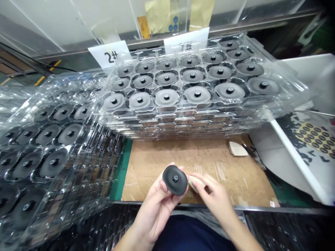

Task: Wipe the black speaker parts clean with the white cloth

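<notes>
My left hand [159,202] grips a black oval disc-shaped part [171,186] by its rim, with the small raised knob at its centre facing up. Close to the disc's right edge, my right hand [211,191] pinches a small cream-coloured pad [195,184]; whether the pad touches the rim I cannot tell. Both hands are above a brown cardboard sheet [146,164]. Behind them, a stack of clear plastic trays [162,120] holds rows of similar black parts, each in its own round pocket.
More clear trays with black parts [49,134] are stacked at the left. A cream pad [237,149] and a dark slim tool [252,155] lie on the cardboard's right. A white bin [293,157] at the right holds a sheet of round stickers [318,139]. A "2#" sign [110,54] stands behind.
</notes>
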A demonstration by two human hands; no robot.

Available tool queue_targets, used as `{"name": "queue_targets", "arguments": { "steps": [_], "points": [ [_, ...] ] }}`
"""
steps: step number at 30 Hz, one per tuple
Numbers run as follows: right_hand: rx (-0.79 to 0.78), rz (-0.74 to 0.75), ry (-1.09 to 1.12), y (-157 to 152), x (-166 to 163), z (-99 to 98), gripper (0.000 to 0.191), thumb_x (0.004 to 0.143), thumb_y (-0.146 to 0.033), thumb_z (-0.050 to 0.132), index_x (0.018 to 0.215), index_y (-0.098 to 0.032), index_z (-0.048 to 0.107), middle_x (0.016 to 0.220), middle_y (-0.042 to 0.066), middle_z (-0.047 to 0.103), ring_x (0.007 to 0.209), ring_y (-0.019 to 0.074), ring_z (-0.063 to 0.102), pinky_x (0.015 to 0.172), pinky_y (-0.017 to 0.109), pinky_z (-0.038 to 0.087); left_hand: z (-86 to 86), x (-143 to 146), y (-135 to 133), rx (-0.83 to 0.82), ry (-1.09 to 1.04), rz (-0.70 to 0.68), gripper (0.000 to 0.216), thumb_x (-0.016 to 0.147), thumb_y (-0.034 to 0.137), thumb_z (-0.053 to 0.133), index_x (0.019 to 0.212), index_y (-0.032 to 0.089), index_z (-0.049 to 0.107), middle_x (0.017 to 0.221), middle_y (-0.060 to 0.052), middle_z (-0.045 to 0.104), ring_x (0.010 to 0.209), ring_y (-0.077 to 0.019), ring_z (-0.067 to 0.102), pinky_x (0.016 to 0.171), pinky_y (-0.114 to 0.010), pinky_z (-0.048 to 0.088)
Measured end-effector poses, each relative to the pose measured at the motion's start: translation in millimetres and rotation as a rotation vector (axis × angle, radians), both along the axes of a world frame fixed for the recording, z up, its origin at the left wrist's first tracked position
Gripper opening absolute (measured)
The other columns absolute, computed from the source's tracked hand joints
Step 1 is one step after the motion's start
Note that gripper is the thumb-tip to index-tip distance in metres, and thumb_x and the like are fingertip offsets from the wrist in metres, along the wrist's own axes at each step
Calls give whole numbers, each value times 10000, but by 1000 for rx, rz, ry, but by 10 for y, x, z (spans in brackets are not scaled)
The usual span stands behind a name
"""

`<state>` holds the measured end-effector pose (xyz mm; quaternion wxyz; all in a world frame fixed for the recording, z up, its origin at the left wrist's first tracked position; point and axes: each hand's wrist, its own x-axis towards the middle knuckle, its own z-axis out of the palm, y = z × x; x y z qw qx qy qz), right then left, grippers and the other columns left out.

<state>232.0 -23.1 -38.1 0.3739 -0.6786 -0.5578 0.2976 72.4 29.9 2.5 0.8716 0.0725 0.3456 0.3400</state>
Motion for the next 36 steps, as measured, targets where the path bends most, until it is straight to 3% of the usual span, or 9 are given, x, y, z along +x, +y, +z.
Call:
{"name": "queue_targets", "arguments": {
  "steps": [4,7,9,13,15,21,26,31,36],
  "points": [
    [190,-71,7,156,-138,552,279,855,-205,478,1125,-226,546,1019,45,632,922,179,583,785,324,480,81,60,-56,119,88,7,511,727,318,646,1213,226,515,1176,-96,612,1106,-244,539,928,-339,435],
    [409,69,-94,159,-371,799,328,817,-103,471,1134,-167,529,978,73,641,869,197,568,766,358,442,144,44,-73,143,159,12,471,735,253,646,1192,241,535,1135,-77,636,1046,-223,576,898,-305,455],
    [428,167,-97,153,-467,860,293,794,-82,473,1069,-138,556,868,74,651,736,179,559,661,324,435,171,10,-70,147,213,54,431,748,211,629,1167,279,549,1145,-43,635,982,-190,607,839,-263,483],
    [407,176,-80,235,-505,915,249,819,-101,454,1043,-137,556,848,67,638,734,178,539,670,330,413,217,-15,-87,208,219,68,412,706,238,671,1109,260,594,1068,-36,668,940,-209,617,754,-252,508],
    [437,124,-95,243,-536,916,274,829,-112,455,1092,-132,531,916,83,635,801,196,542,724,359,406,248,-32,-93,239,219,64,418,669,256,703,1078,233,620,993,-41,689,930,-219,617,771,-260,503],
    [534,153,-46,214,-677,878,250,811,-82,445,1037,-134,536,823,64,640,665,163,517,626,320,403,287,-134,-77,218,277,131,417,692,220,684,1095,289,604,1047,-20,678,890,-174,634,847,-268,476],
    [495,167,-124,363,-632,979,261,834,-113,432,1069,-107,545,841,88,627,744,192,530,686,358,401,325,-109,-77,226,234,94,277,681,236,693,958,233,670,731,11,686,715,-120,634,715,-182,495],
    [416,352,-95,166,-365,879,257,795,-70,472,1011,-167,573,725,25,602,643,144,500,594,285,369,301,-159,-14,154,187,99,455,596,261,756,1036,265,639,1043,-29,683,892,-190,642,816,-261,505],
    [334,187,-219,119,-219,859,221,808,-70,477,999,-137,566,808,62,608,702,166,499,658,323,363,290,-72,-20,179,117,106,487,579,249,767,1048,275,639,1099,-32,672,964,-156,619,803,-175,487]
  ]
}}
